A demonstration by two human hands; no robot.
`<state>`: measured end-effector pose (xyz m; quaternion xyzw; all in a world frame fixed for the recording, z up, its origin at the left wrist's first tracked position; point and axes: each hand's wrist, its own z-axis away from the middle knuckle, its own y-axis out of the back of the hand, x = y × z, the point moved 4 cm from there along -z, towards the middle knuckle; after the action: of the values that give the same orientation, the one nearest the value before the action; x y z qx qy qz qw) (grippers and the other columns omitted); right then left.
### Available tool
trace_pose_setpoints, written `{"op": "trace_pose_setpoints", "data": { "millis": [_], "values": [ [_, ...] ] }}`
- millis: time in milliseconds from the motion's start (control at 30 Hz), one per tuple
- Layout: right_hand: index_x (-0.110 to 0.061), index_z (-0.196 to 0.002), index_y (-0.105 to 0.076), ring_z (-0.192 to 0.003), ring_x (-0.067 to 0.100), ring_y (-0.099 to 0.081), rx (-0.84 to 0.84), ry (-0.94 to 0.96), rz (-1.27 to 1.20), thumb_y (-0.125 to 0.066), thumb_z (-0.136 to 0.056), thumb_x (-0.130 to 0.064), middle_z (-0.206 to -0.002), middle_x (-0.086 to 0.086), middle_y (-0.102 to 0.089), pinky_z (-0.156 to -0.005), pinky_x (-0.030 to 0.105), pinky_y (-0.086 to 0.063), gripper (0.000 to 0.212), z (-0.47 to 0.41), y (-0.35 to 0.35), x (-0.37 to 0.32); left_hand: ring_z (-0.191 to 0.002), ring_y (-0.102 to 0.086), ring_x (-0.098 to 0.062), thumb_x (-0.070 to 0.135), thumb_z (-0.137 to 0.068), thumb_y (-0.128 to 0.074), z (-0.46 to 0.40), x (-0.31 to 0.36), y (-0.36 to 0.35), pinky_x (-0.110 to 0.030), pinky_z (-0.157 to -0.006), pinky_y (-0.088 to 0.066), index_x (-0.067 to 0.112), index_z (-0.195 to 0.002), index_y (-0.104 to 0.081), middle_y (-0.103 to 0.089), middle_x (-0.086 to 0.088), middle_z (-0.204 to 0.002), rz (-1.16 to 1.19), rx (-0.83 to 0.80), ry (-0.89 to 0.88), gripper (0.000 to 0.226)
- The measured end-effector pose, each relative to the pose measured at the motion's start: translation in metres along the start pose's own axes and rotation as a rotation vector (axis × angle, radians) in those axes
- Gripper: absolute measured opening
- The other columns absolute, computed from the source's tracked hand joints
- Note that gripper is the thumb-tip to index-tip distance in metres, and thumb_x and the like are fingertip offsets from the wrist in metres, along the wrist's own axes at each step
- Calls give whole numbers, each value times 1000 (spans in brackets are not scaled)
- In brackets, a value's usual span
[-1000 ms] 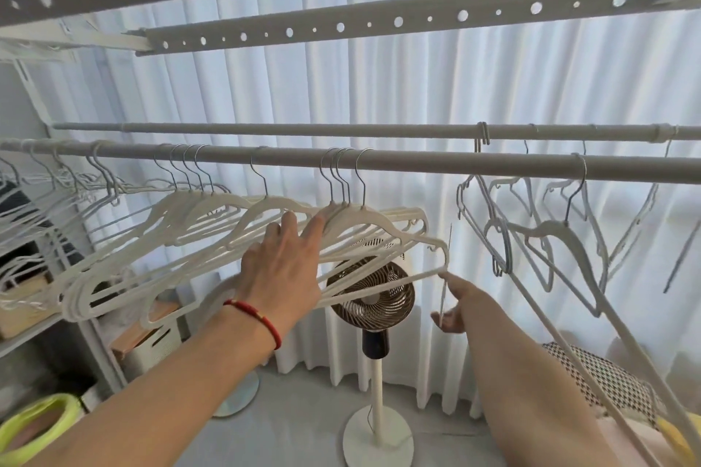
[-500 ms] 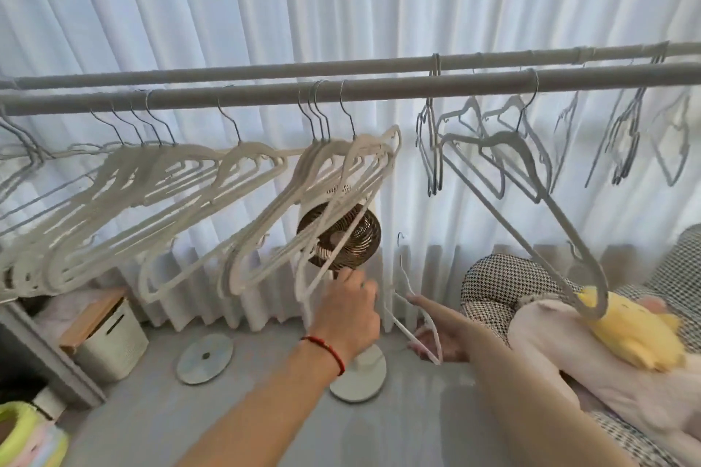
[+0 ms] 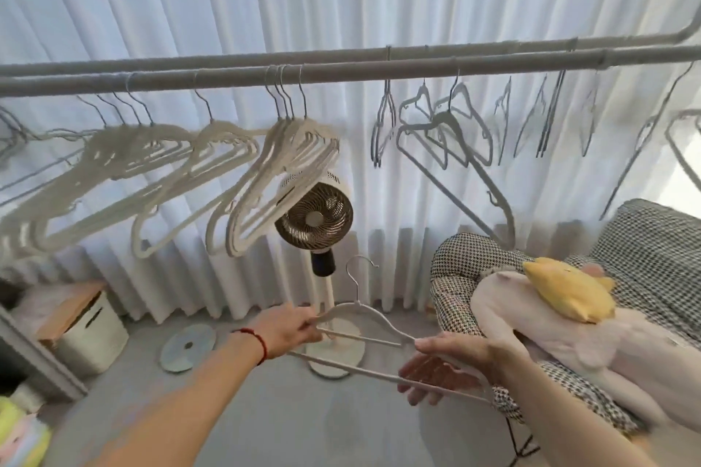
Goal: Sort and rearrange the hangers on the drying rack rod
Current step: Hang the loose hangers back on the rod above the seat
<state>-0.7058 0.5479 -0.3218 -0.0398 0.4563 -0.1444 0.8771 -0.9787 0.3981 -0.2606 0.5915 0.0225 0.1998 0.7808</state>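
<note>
I see both hands low in front of me, below the rods, holding one white hanger (image 3: 362, 318) off the rack. Left hand (image 3: 284, 330) pinches the hanger's left shoulder end between thumb and fingers; a red cord bracelet (image 3: 255, 340) sits on that wrist. Right hand (image 3: 451, 360) takes the right end: thumb on top at the shoulder tip, fingers curled loosely under the lower bar. Hook points up, free of anything.

Near rod (image 3: 341, 72) runs left to right overhead, with a second rod (image 3: 265, 59) just behind it. On the left half hang the white hangers (image 3: 159, 167), bunched and tilted, a tight cluster of four (image 3: 292, 159) at their right end. Right of a gap, grey hangers (image 3: 447, 125) hang spaced out, one large grey hanger (image 3: 466, 186) swung low toward the right.

In the way: a pedestal fan (image 3: 315, 220) stands directly beyond the held hanger, its head just under the white cluster, its round base on the floor behind the hanger's bar. To the right, a houndstooth chair (image 3: 645, 250) carries a pale pink plush (image 3: 569, 337) with a yellow plush (image 3: 565, 288) on top, close beside my right hand.

Far left on the floor: a white box with wooden lid (image 3: 83, 330). A flat disc (image 3: 187, 347) lies near the fan base. White curtains (image 3: 227, 11) fill the background.
</note>
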Motion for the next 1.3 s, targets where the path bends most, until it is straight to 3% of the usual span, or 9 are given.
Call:
{"op": "trace_pose_setpoints", "data": {
  "millis": [100,167,267,333,500,900,1067,1200,1300],
  "values": [
    [-3,-104,-77,-94,24,-73,359,80,416,-61,-76,-85,-101,7,-78,-81,31,-54,88,12,7,-15,-54,-63,-11,49,-102,-49,43,9,30,-32,-67,-55,28,-83,-52,-65,-2,-66,119,-73,68,29],
    [-13,-108,-75,-92,14,-67,644,244,695,-40,-69,-99,-97,-8,-73,-77,28,-51,100,11,15,-25,-41,-59,-12,40,-106,-44,70,22,58,-36,-55,-55,22,-85,-53,-57,-3,-60,213,-42,156,29],
    [-8,-138,-59,-121,25,-62,830,377,639,-54,-96,-58,-131,8,-67,-102,36,-47,66,12,10,-36,-36,-56,-22,21,-108,-36,102,53,96,-31,-41,-48,9,-89,-51,-56,-7,-53,387,-32,277,27],
    [-9,-135,-62,-121,25,-62,817,386,635,-58,-101,-36,-131,9,-68,-104,34,-47,44,12,-5,-42,-34,-54,-23,11,-105,-34,118,77,122,-29,-40,-46,2,-94,-52,-55,-10,-51,431,19,288,23],
    [-12,-125,-68,-102,13,-66,751,468,581,-60,-100,-25,-114,1,-72,-87,24,-47,30,12,-37,-64,-33,-38,-18,2,-100,-41,137,128,185,-25,-34,-39,-3,-99,-62,-49,-9,-51,466,194,332,22],
    [-28,-108,-75,-92,4,-69,759,451,667,-62,-95,-26,-100,-13,-75,-86,31,-58,18,35,-13,-74,-36,-42,-20,7,-96,-40,102,155,278,-21,-37,-38,-1,-88,-58,-57,-15,-63,299,414,302,22],
    [-31,-101,-73,-85,8,-71,772,432,658,-61,-92,-25,-89,-10,-75,-80,35,-61,16,25,-3,-96,-33,-43,-21,3,-97,-37,88,134,294,-23,-38,-38,-6,-96,-59,-58,-15,-60,328,410,273,24],
    [-24,-109,-72,-84,5,-67,804,497,659,-58,-98,-20,-91,-11,-71,-76,23,-54,18,14,-9,-140,-35,-44,-20,4,-98,-36,77,119,291,-23,-37,-39,-6,-97,-60,-58,-16,-66,308,337,263,26],
    [-18,-111,-74,-89,11,-68,877,552,592,-58,-99,-21,-92,-8,-72,-84,33,-58,20,3,-8,-175,-38,-44,-21,4,-98,-35,69,106,291,-27,-43,-42,-6,-101,-62,-59,-17,-69,273,308,254,28]
  ]
}}
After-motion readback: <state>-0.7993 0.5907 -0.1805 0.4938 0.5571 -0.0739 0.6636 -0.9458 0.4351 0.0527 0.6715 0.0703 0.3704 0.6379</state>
